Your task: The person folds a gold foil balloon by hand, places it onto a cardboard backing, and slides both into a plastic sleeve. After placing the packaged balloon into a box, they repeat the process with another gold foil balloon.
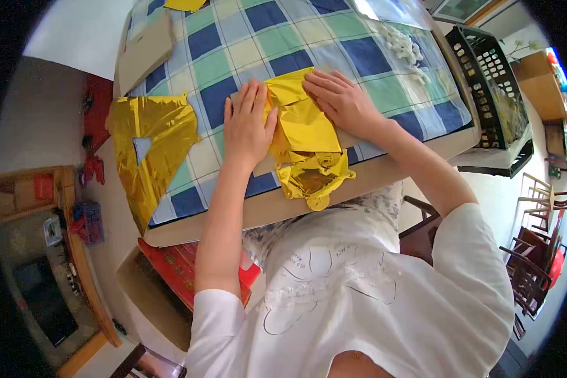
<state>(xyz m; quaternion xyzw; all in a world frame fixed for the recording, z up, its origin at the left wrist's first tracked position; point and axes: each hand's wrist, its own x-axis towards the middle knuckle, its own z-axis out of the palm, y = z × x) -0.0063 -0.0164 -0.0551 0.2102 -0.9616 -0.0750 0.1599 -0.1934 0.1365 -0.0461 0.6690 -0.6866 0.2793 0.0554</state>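
Note:
A folded gold foil sheet (305, 123) lies near the front edge of the checkered cloth (258, 41), its crumpled lower end close to my body. My left hand (249, 126) rests flat along the foil's left side, fingers extended and slightly apart. On the right, my right hand (343, 104) lies palm down with its fingertips on the foil's upper right edge. Part of a flat beige piece shows beneath the foil and my hands. Another gold foil piece (164, 126) with a small cut-out hangs over the left part of the table.
A flat cardboard piece (146, 53) lies at the table's back left. White stringy material (402, 45) sits at the back right, with a black plastic crate (485, 69) beyond it. A red box (176, 264) is below the front edge at left.

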